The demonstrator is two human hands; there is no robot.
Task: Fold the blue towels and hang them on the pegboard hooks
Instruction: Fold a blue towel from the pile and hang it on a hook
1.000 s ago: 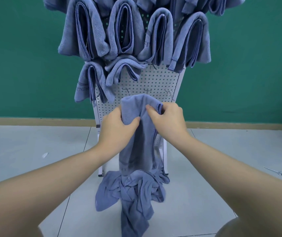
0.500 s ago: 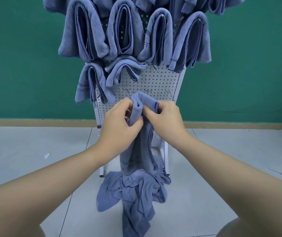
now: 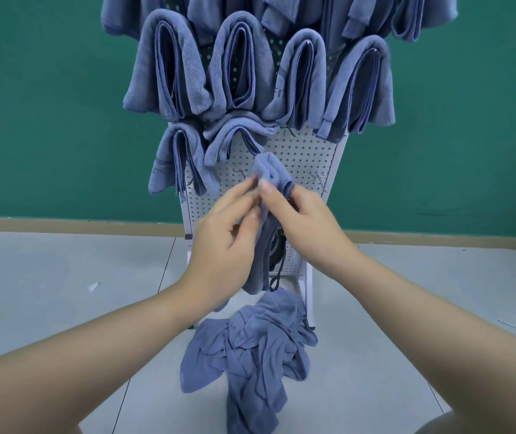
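Before the pegboard [image 3: 300, 158], both my hands, left hand [image 3: 228, 233] and right hand [image 3: 306, 227], pinched the folded towel [image 3: 270, 177]; next, I judged, came seating its fold over a bare hook [image 3: 319, 180].

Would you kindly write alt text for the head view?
Both hands, left hand and right hand, pinch a folded blue towel against a white pegboard already hung with folded towels; more towels lie heaped on the floor.

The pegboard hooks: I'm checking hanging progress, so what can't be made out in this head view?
- Hook under the held towel: hidden by towel and both hands.
- Top pegboard rows: cut off by the frame's upper edge.
- Left hand fingertips: motion-blurred, grip unclear.
- Floor pile: towel count indistinguishable.
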